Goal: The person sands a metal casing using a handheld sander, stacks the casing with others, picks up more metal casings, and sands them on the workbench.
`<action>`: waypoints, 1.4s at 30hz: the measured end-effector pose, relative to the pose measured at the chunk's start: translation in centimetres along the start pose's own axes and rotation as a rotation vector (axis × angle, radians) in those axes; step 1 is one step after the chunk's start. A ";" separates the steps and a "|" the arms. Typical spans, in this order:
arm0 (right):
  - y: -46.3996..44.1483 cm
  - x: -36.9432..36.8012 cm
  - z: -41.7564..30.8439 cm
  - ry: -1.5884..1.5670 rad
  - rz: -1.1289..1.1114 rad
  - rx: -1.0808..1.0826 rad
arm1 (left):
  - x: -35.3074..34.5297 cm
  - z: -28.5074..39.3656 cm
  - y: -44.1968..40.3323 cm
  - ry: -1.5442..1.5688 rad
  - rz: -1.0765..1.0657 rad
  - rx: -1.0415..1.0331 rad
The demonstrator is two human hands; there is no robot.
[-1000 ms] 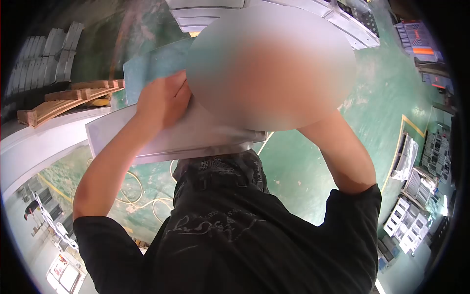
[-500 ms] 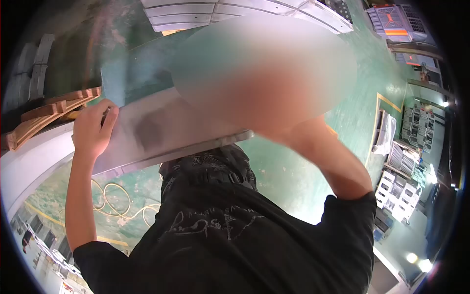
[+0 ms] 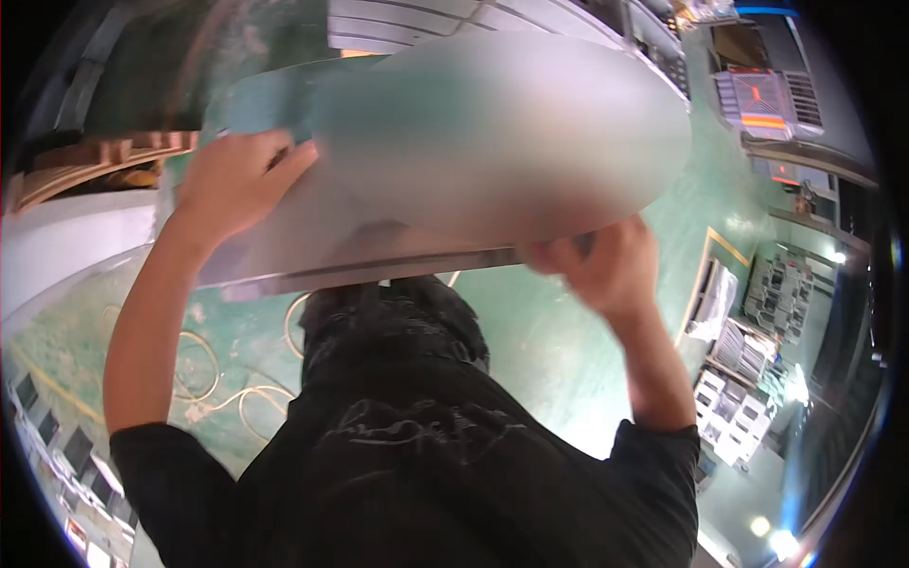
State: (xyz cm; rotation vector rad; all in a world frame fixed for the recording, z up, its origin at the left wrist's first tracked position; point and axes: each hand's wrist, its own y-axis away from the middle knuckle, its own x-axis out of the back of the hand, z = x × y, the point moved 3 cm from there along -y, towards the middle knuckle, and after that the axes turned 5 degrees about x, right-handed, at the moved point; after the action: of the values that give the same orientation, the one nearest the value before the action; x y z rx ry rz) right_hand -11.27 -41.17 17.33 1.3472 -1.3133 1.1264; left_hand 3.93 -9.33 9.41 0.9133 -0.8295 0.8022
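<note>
A wide grey sheet-metal panel [image 3: 312, 220] with a folded near edge lies across in front of my waist. At its left part, my left hand [image 3: 237, 182] has curled fingers and a thumb pointing right, closed on the panel's far side. My right hand [image 3: 614, 267] is at the right end of the near edge, thumb and fingers bent around the corner there. A large blurred patch covers the panel's middle and right, hiding part of the right fingertips.
Curved wooden pieces [image 3: 104, 163] and a white surface [image 3: 80, 232] stand at the left. A yellow hose [image 3: 241, 390] coils on the green floor [image 3: 540, 331]. Pale panels [image 3: 398, 24] lie beyond. Stacked parts [image 3: 734, 412] and an orange-marked grey machine [image 3: 762, 102] are at the right.
My left hand has moved right and farther along the panel from its left end. My right hand has come out of the blurred area, back to the near right corner. The view has shifted slightly.
</note>
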 end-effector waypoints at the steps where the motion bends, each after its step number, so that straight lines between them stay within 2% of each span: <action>1: -1.1 -0.5 2.0 0.000 0.022 -0.019 | 0.1 -0.8 -0.5 0.032 -0.038 -0.042; 3: -3.7 -0.2 4.4 -0.057 0.069 -0.084 | 0.8 -3.1 -1.6 0.148 -0.260 -0.036; 6: -5.9 -0.9 8.7 -0.249 0.090 -0.237 | 1.9 -8.2 -2.6 0.380 -0.513 0.201; 9: -6.8 -0.9 6.4 -0.112 0.065 -0.201 | -2.4 -15.6 -4.2 1.166 -0.750 -0.055; 10: -7.0 -0.8 4.6 -0.048 0.057 -0.174 | -3.5 -16.2 -3.7 1.288 -0.654 -0.201; 12: -7.6 -1.1 -0.2 -0.016 0.063 -0.118 | -9.6 -18.3 -5.0 1.417 -0.367 -0.164; 14: -8.6 -1.8 -6.1 -0.076 0.066 -0.039 | -13.3 -19.0 -6.7 1.645 -0.299 -0.042; 16: -10.3 -3.1 -11.3 -0.015 0.045 0.092 | -14.8 -17.6 -6.6 2.110 -0.550 -0.194; 19: -11.8 -5.0 -20.2 0.033 0.030 0.246 | -15.1 -16.6 -6.3 2.075 -0.374 -0.136; 23: -12.1 -6.1 -31.2 0.046 -0.084 0.348 | -14.1 -15.7 -5.7 1.669 0.135 -0.425; 24: -12.9 -6.3 -31.8 0.072 -0.035 0.392 | -13.9 -15.9 -5.6 1.576 0.248 -0.480; 25: -14.2 -6.8 -32.1 0.096 0.007 0.429 | -13.7 -14.8 -5.1 1.710 0.233 -0.400; 26: -15.4 -7.2 -32.3 0.118 0.050 0.467 | -14.1 -15.0 -5.5 1.675 0.262 -0.389; 28: -18.2 -6.7 -32.2 0.078 -0.076 0.334 | -15.0 -15.4 -6.4 1.605 0.317 -0.365; 29: -18.8 -6.5 -32.2 0.059 -0.136 0.259 | -15.3 -15.6 -6.4 1.453 0.448 -0.350; 30: -18.1 -6.8 -32.6 0.123 -0.106 0.324 | -15.2 -15.3 -6.4 1.297 0.567 -0.334; 32: -14.7 -7.1 -34.1 0.246 -0.040 0.457 | -17.3 -14.9 -8.6 1.673 0.294 -0.109; 33: -12.4 -6.9 -35.1 0.239 -0.126 0.454 | -17.6 -14.6 -9.2 1.841 0.143 0.010; 36: -14.5 -7.0 -34.6 0.161 -0.058 0.397 | -16.8 -15.0 -8.4 1.501 0.284 -0.285; 40: -17.6 -6.3 -33.2 0.099 -0.158 0.243 | -15.7 -15.4 -7.2 1.447 0.344 -0.435; 41: -16.1 -7.1 -33.2 0.177 -0.040 0.368 | -15.6 -15.3 -7.0 1.494 0.311 -0.431; 42: -14.3 -6.9 -34.4 0.145 -0.122 0.381 | -15.5 -15.2 -6.8 1.559 0.258 -0.417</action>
State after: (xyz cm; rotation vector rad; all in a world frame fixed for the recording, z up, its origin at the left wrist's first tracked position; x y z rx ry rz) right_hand 2.50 -5.91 16.00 1.5615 -0.9282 1.4087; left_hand 6.73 -1.86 -11.92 -0.3232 0.3016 1.1881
